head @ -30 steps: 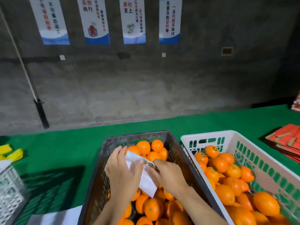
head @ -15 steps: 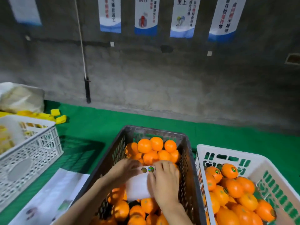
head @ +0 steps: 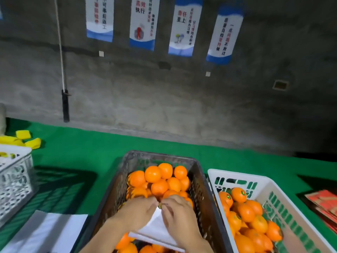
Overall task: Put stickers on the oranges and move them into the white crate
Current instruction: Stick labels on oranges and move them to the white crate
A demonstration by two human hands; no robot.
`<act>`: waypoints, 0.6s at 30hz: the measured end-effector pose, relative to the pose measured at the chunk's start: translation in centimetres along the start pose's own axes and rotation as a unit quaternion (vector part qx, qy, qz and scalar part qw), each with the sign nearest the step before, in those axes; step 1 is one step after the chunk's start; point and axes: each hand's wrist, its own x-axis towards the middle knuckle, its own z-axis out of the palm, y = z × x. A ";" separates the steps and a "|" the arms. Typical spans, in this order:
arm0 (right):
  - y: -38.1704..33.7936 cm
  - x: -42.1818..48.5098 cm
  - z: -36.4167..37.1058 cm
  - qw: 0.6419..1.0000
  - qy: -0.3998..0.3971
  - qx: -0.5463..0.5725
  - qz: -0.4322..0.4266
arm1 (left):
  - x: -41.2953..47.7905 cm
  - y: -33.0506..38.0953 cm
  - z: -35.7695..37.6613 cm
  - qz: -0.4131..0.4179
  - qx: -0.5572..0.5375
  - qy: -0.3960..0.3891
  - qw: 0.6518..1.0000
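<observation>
A dark crate (head: 200, 181) in the middle holds several plain oranges (head: 159, 187). To its right, the white crate (head: 237, 177) holds several oranges with stickers (head: 238, 195). Over the dark crate my left hand (head: 135, 213) holds a white sticker sheet (head: 156, 229). My right hand (head: 177, 213) meets it at the sheet's top edge, where its fingertips pinch a small sticker (head: 160, 205).
The table is covered in green felt (head: 87, 148). A white perforated basket (head: 16, 181) stands at the left, with yellow pieces (head: 27, 137) behind it. White paper (head: 47, 230) lies at the near left. Red packets (head: 324, 203) sit at the far right.
The view swung left and then settled back toward the right. My hands stayed over the dark crate and closed together on the top edge of the sheet, where only one sticker now shows.
</observation>
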 end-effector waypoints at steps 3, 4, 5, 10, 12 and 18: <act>-0.4 -0.6 0.3 0.999 0.015 0.036 0.007 | 0.0 -0.4 1.1 0.047 -0.013 -0.015 0.999; -0.5 -0.9 0.2 0.998 0.030 0.053 0.012 | 0.0 -0.5 1.2 0.054 -0.013 -0.014 0.998; -0.4 -1.0 0.1 0.997 0.046 0.063 0.016 | 0.2 -0.7 1.4 0.058 -0.022 -0.006 0.998; 1.0 -1.3 -0.7 0.991 0.093 0.060 0.071 | 1.2 0.2 1.7 0.090 -0.036 0.020 0.995; 1.1 -1.7 -1.2 0.990 0.112 0.045 0.070 | 1.6 1.3 1.6 0.084 -0.082 0.006 0.993; 1.0 -1.4 -3.3 0.980 0.184 -0.015 0.081 | 1.9 0.9 1.0 -0.010 -0.107 0.062 0.992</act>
